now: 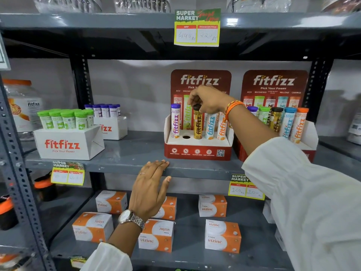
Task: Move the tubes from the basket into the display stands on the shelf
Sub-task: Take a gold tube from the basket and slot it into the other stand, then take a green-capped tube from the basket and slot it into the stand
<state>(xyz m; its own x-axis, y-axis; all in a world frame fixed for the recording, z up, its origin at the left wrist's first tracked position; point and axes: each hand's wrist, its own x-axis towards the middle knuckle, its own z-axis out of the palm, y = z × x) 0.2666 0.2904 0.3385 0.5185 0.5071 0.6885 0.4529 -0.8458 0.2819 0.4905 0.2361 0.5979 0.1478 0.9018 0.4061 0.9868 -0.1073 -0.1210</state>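
Pinching the black cap of a gold tube (197, 122) with the fingertips of the right hand (210, 100), up over the left stand (198, 149) on the middle shelf (125, 159). Standing upright in the third hole, this gold tube, between an open hole (186, 137) on its left and a blue tube (211, 126) on its right. Farther left in the same stand, a purple tube (175, 122); at the far right end, an orange tube (221, 127). Just right of it, a second stand (309, 133) filled with five tubes. Resting flat on the near edge of the shelf, the left hand (150, 188), fingers pressed together, thumb out, holding nothing. Down below, orange and white boxes (222, 236). Over on the left, a white box of green-capped tubes (65, 119).
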